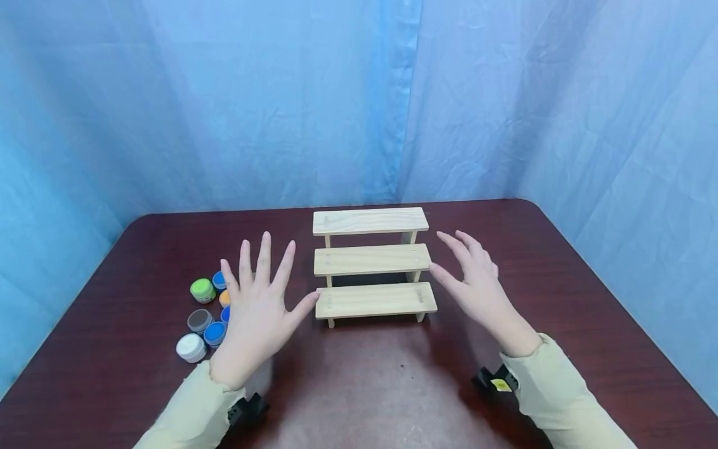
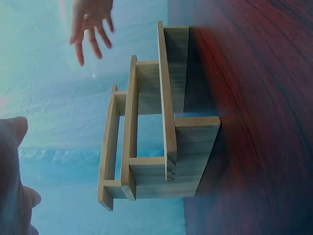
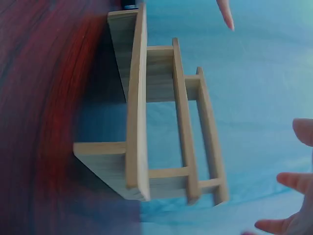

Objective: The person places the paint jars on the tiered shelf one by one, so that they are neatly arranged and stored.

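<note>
A three-step wooden stand (image 1: 373,301) of pale planks sits on the dark red table, its steps rising toward the back. My left hand (image 1: 258,318), fingers spread wide, hovers left of the stand, its thumb tip overlapping the lowest step's left end in the head view. Raised on the other side, my right hand (image 1: 477,284) has loosely bent fingers and holds nothing. Both wrist views show the stand (image 2: 168,98) from its ends. Small paint jars lie beside and partly behind the left hand: a green-lidded jar (image 1: 202,290), a white-lidded jar (image 1: 191,348) and a brown-lidded jar (image 1: 199,320).
Blue-lidded jars, one a blue jar (image 1: 215,333), and an orange-lidded jar (image 1: 224,299) are partly hidden by the left hand. Blue curtains (image 1: 280,106) hang behind and beside the table (image 1: 359,386). A black wrist camera (image 1: 496,379) sits under the right sleeve.
</note>
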`<state>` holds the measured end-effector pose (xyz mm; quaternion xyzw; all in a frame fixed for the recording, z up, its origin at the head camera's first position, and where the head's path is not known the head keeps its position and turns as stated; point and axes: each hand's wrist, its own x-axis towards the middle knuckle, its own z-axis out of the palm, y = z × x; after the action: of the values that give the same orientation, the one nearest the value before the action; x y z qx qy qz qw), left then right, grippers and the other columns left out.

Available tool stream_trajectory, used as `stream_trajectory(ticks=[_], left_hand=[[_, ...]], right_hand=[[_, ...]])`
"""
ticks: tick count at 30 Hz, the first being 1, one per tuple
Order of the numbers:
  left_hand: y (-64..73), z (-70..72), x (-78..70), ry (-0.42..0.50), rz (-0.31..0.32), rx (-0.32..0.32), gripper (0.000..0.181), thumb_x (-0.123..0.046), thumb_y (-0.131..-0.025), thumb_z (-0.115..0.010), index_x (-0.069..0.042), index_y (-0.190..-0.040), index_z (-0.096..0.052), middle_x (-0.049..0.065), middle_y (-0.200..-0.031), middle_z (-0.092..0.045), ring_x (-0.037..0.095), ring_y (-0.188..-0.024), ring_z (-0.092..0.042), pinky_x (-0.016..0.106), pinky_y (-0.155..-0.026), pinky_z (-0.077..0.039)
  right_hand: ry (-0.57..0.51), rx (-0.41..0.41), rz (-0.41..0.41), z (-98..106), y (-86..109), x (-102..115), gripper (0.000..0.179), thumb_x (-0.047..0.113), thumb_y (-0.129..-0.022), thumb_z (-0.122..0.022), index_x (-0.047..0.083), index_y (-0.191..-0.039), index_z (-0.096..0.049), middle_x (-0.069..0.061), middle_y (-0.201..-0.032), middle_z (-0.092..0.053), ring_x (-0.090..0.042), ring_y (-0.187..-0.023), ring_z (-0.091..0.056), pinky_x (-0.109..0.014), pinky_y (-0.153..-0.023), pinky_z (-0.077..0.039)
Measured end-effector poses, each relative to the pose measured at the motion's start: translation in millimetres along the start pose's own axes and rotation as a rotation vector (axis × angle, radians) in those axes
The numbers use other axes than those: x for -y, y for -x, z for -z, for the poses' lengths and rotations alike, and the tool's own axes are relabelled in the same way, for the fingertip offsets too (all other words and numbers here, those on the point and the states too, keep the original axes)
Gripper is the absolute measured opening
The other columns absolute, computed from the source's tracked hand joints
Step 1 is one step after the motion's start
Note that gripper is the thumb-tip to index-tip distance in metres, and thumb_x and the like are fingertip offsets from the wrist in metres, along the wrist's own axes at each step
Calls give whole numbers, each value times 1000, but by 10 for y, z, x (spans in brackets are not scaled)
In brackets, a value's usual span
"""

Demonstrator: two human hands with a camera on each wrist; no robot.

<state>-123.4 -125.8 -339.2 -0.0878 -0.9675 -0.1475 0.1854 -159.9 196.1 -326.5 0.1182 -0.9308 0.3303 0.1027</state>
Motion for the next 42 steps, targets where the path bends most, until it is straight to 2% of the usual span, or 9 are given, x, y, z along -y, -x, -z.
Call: stream_trajectory(ticks=[4, 7, 13, 18, 22, 28, 34, 37, 42], left_hand=[[35, 37, 63, 22, -29, -37, 84, -54, -82, -59, -23, -149, -20, 15, -156, -6, 43, -141, -1, 69, -107, 1], [65, 55, 124, 43, -53, -85, 81, -50, -81, -61, -22, -147, -25, 18, -154, -13, 44, -139, -8, 70, -107, -4], [142, 150, 279, 85, -63, -133, 75, -45, -80, -64, -15, -143, -35, 24, -148, -23, 46, -135, -19, 68, -105, -18], [247, 266, 453, 100, -28, -119, 73, -39, -81, -67, -11, -141, -37, 24, -147, -26, 45, -133, -23, 67, -99, -28], [310, 339, 592, 91, -10, -140, 73, -31, -78, -72, -7, -139, -40, 25, -145, -30, 46, -129, -29, 67, -92, -35], [377, 409, 779, 84, 62, -140, 75, -27, -77, -73, -6, -140, -37, 25, -145, -30, 48, -127, -31, 70, -80, -40], [510, 455, 991, 57, 156, -94, 77, -31, -78, -73, -5, -141, -35, 28, -142, -32, 52, -123, -33, 74, -81, -36], [586, 454, 1108, 57, 206, -63, 77, -34, -80, -71, -5, -142, -34, 30, -142, -30, 54, -122, -32, 74, -83, -34], [668, 418, 1259, 71, 228, -36, 76, -32, -79, -72, -3, -140, -36, 34, -136, -33, 54, -117, -35, 73, -81, -35]], right_hand=[[-236, 50, -131, -17, -126, -125, 54, 35, -92, -55, 16, -140, -39, -17, -145, -31, -36, -127, -40, -54, -101, -37], [-353, 94, -210, -66, -233, -217, 53, 31, -93, -55, 14, -140, -39, -19, -142, -36, -35, -124, -45, -51, -100, -41], [-442, 233, -250, -237, -399, -329, 49, 18, -93, -55, 8, -138, -40, -24, -135, -43, -35, -118, -50, -49, -97, -46], [-406, 273, -288, -329, -467, -329, 44, 17, -93, -56, 10, -135, -46, -22, -130, -47, -30, -114, -52, -42, -91, -52], [-419, 273, -335, -326, -506, -320, 43, 14, -92, -57, 10, -134, -47, -20, -122, -51, -22, -103, -57, -35, -87, -54], [-620, 295, -403, -304, -549, -364, 50, 6, -90, -59, 3, -136, -41, -17, -121, -50, -5, -87, -59, -25, -83, -54], [-816, 328, -449, -320, -537, -385, 47, 1, -89, -57, 3, -133, -40, -2, -107, -51, -4, -83, -58, -21, -77, -53], [-854, 326, -457, -332, -526, -374, 44, 0, -89, -57, 5, -130, -42, 1, -102, -50, -6, -84, -58, -22, -78, -52], [-856, 311, -466, -338, -516, -357, 44, 0, -89, -56, 6, -130, -42, 1, -101, -50, -5, -84, -57, -23, -78, -52]])
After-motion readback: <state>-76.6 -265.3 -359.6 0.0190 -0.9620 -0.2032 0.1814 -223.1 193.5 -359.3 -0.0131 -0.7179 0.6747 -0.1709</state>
